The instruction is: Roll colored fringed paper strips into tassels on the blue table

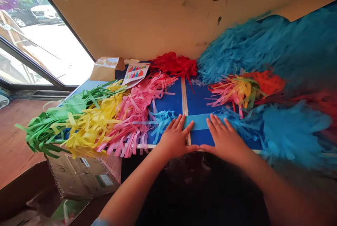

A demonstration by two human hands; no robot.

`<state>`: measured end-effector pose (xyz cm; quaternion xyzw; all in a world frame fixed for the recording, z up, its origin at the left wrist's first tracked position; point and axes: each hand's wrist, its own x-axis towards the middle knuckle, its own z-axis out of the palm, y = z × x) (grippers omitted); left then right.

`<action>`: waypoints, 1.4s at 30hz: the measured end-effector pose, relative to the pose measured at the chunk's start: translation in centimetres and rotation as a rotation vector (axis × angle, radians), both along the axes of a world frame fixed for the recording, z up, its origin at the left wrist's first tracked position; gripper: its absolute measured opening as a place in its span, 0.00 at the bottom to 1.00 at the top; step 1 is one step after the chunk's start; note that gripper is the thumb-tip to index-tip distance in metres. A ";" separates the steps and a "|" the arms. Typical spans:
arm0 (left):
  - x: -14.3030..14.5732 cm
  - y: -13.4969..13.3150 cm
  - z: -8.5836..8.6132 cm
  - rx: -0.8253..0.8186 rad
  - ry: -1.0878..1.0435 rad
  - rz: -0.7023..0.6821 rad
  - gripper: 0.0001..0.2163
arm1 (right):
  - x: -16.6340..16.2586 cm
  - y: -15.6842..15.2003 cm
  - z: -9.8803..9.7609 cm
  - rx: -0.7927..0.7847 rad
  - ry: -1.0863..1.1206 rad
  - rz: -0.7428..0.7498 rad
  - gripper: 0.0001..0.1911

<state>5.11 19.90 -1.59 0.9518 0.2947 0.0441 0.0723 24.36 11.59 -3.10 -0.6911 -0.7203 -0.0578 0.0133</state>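
Note:
A light-blue tissue paper tassel (pixel 199 122) lies flat across the blue tabletop (pixel 198 96), its plain middle band showing between my hands. Both fringed ends spread outward, one to each side. My left hand (pixel 176 135) rests on the left part of the band with its fingers spread. On the right part, my right hand (pixel 223 138) lies with fingers stretched out and pressing down. The two thumbs almost meet near the table's front edge. Whether the paper is one sheet or several layers, I cannot tell.
Pink (pixel 134 113), yellow (pixel 97 124) and green tassels (pixel 60 117) lie on the left. Red tassels (pixel 173 64) and a big blue fringe pile (pixel 242 53) sit at the back. A multicoloured bundle (pixel 244 89) is at right. A cardboard box (pixel 81 175) stands below left.

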 end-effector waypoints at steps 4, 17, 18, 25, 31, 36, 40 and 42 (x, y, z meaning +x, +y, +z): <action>0.0 -0.1 0.0 0.006 0.025 0.007 0.44 | -0.2 -0.7 0.4 0.136 -0.102 -0.157 0.58; -0.1 0.2 0.9 -0.032 0.064 -0.046 0.39 | -3.2 3.5 2.4 -0.240 0.179 0.107 0.46; -0.1 0.2 1.0 -0.029 0.065 -0.061 0.39 | -2.8 3.5 2.3 -0.235 0.155 0.060 0.46; -1.1 0.5 1.2 0.006 0.115 -0.083 0.44 | -0.2 2.2 2.4 -0.144 -0.195 -0.324 0.43; -1.7 0.6 1.7 -0.031 0.075 -0.045 0.41 | -1.9 1.2 3.1 0.244 -0.220 0.099 0.26; -1.5 0.8 2.2 -0.002 0.039 -0.007 0.32 | -3.0 1.7 2.7 0.335 -0.186 0.378 0.14; -1.5 1.1 2.3 0.073 0.022 -0.037 0.27 | -2.5 2.2 2.6 0.347 -0.204 0.389 0.12; -1.4 1.2 2.2 0.139 0.009 -0.057 0.23 | -2.1 2.4 2.5 0.380 -0.224 0.401 0.12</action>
